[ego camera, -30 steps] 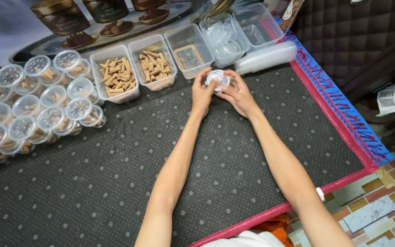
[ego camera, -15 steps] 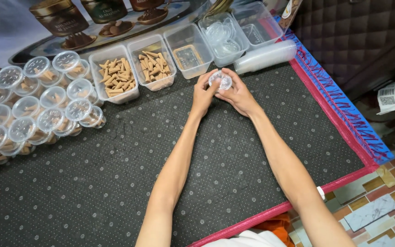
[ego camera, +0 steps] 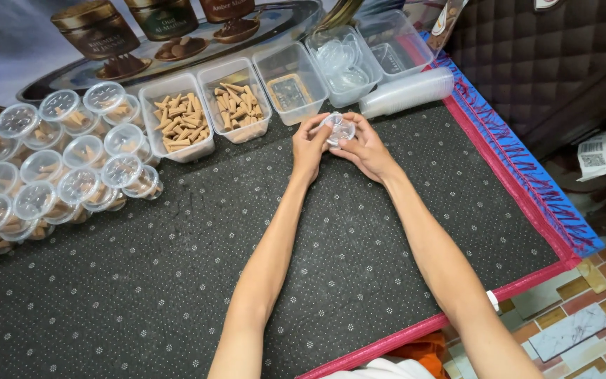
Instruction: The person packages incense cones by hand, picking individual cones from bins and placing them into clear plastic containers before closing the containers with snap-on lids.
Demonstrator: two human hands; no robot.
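Observation:
A small clear plastic cup with a lid (ego camera: 338, 127) is held between both hands above the dark dotted mat (ego camera: 177, 267). My left hand (ego camera: 309, 145) grips its left side with fingertips on the rim. On its right side, my right hand (ego camera: 364, 149) wraps around it, thumb on top. Its contents are hidden by my fingers. Just behind the hands stand two clear tubs of tan cone-shaped sticks (ego camera: 177, 123) (ego camera: 236, 105).
Several lidded clear cups filled with sticks (ego camera: 50, 172) are stacked at the left. More clear tubs (ego camera: 290, 88) (ego camera: 341, 60) (ego camera: 394, 45) and a lying stack of clear cups (ego camera: 405, 91) line the back. The mat's red and blue edge (ego camera: 520, 175) runs along the right.
Both hands have stayed on the small cup at the same spot; only the fingers have shifted slightly around its lid.

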